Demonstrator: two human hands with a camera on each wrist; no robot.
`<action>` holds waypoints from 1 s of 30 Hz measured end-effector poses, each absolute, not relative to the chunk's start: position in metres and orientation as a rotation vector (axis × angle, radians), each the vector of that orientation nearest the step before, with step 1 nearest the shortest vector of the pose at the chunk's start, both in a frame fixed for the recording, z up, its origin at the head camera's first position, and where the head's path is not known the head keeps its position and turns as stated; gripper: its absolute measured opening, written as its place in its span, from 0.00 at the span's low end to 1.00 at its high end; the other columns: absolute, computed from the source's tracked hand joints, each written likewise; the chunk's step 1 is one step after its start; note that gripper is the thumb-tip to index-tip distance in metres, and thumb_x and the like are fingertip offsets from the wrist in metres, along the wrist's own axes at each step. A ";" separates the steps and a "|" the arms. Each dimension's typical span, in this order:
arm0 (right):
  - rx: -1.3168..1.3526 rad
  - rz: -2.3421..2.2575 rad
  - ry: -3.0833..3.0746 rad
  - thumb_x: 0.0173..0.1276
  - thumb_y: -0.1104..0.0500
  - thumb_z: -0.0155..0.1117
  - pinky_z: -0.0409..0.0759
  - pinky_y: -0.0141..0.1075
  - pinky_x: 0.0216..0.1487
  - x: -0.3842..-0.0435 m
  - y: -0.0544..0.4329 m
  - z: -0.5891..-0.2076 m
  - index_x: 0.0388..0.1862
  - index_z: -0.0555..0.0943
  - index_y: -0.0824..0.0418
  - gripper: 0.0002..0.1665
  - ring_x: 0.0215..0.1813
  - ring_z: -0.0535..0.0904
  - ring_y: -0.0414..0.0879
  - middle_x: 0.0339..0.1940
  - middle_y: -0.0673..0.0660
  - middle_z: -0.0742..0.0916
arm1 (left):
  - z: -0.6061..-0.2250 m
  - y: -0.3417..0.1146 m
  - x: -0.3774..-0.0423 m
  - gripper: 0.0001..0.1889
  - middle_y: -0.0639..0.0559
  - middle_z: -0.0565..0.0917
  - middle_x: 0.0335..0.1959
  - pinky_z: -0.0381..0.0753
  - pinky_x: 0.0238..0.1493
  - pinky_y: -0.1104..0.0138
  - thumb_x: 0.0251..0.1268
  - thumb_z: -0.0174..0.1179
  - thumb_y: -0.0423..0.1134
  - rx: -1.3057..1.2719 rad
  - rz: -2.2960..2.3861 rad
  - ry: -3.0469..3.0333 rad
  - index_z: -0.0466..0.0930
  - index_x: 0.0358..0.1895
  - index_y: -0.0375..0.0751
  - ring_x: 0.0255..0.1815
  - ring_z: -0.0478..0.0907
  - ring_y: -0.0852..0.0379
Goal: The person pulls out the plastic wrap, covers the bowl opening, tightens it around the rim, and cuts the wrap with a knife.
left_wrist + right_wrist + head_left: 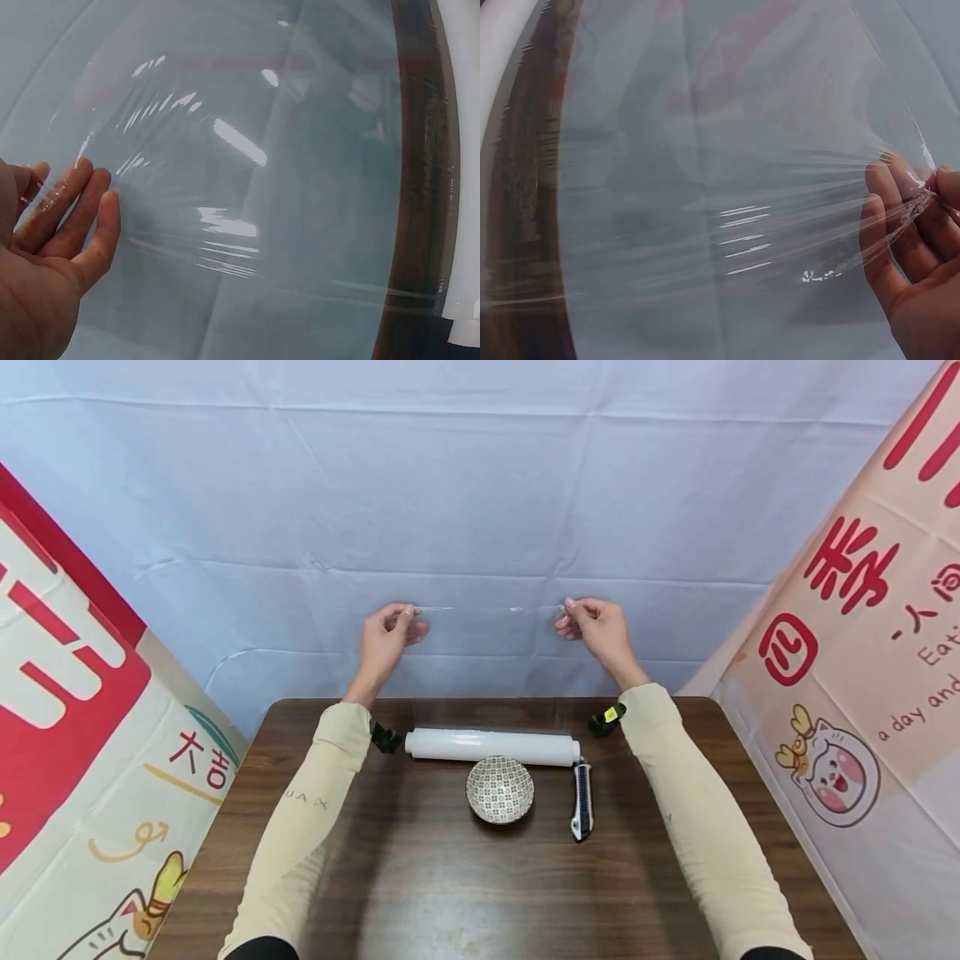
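Observation:
Between my two hands a clear sheet of plastic wrap (487,643) is stretched, running back to a white roll (491,747) that lies across the table. My left hand (388,639) pinches one top corner between thumb and index finger; the other fingers show behind the film in the left wrist view. The opposite corner is pinched by my right hand (598,627), where the film gathers into creases (900,225) at the fingertips. Both hands are raised beyond the table's far edge. A small patterned bowl (500,790) sits just in front of the roll.
A utility knife (582,800) lies on the brown wooden table (450,893), right of the bowl and by the roll's right end. Pale cloth (480,493) hangs behind the table, with printed banners (840,693) on both sides.

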State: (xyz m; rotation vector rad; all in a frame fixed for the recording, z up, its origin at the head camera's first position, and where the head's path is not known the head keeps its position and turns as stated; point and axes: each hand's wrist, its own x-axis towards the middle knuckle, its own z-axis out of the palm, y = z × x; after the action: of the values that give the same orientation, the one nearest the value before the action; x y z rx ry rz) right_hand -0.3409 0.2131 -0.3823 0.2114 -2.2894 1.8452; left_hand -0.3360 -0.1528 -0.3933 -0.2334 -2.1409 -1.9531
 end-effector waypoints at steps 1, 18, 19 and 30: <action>0.214 1.843 -2.285 0.80 0.46 0.62 0.90 0.36 0.41 -0.342 0.213 -0.379 0.50 0.87 0.71 0.27 0.32 0.90 0.38 0.28 0.46 0.92 | -0.391 -0.153 -0.337 0.20 0.47 0.93 0.37 0.91 0.52 0.62 0.81 0.57 0.49 -0.239 -1.947 -2.138 0.86 0.55 0.33 0.46 0.92 0.49; 0.314 1.835 -2.097 0.79 0.51 0.64 0.88 0.29 0.38 -0.344 0.213 -0.330 0.47 0.86 0.74 0.24 0.32 0.89 0.38 0.27 0.46 0.92 | -0.339 -0.152 -0.338 0.20 0.34 0.92 0.42 0.90 0.53 0.62 0.80 0.59 0.48 -0.402 -1.852 -2.050 0.86 0.54 0.32 0.45 0.92 0.47; 0.319 1.834 -2.092 0.79 0.51 0.64 0.88 0.29 0.38 -0.344 0.214 -0.328 0.47 0.86 0.75 0.24 0.32 0.89 0.38 0.27 0.46 0.92 | -0.338 -0.152 -0.337 0.20 0.34 0.92 0.42 0.90 0.54 0.62 0.80 0.59 0.48 -0.402 -1.853 -2.050 0.86 0.54 0.32 0.45 0.92 0.47; 0.328 1.881 -2.091 0.79 0.51 0.64 0.88 0.29 0.38 -0.346 0.214 -0.320 0.47 0.85 0.75 0.24 0.31 0.90 0.39 0.27 0.47 0.92 | -0.327 -0.151 -0.337 0.20 0.38 0.93 0.42 0.90 0.54 0.64 0.80 0.59 0.49 -0.391 -1.818 -2.068 0.86 0.54 0.33 0.42 0.91 0.59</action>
State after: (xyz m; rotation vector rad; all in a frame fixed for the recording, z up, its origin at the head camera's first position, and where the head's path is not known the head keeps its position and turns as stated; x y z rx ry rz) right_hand -0.3459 0.2141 -0.3199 0.3283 -2.0913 1.8811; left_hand -0.3365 -0.1510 -0.3273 -0.3913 -2.0683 -1.8176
